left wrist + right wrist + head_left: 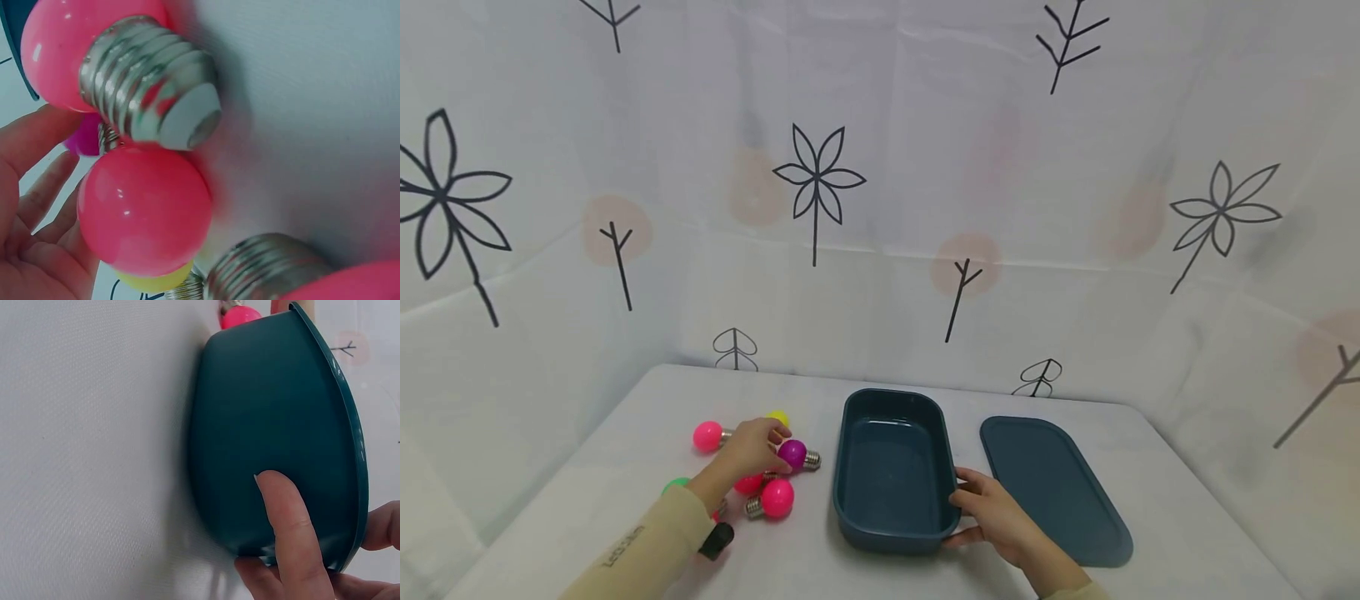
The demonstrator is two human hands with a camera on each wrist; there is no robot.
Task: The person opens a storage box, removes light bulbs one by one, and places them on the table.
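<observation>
On the table's left side, my left hand (pixel 748 454) reaches in among round coloured light bulbs. Its fingers and thumb spread around a purple bulb (pixel 792 455) with a metal screw base. In the left wrist view, the fingers (pixel 47 190) look loosely extended beside that bulb, and nearer pink bulbs (pixel 147 212) partly cover it. My right hand (pixel 992 512) holds a dark blue rectangular container (pixel 895 475) at its near right corner. In the right wrist view, the thumb (pixel 287 531) lies along the outer wall, with other fingers at the rim and underneath.
A flat dark blue lid (pixel 1052 492) lies right of the container. Several more bulbs surround the left hand: a pink bulb (pixel 707 437), a yellow bulb (pixel 778 417), another pink bulb (pixel 777 498) and a green bulb (pixel 677 483). A patterned white cloth (pixel 880 208) hangs behind.
</observation>
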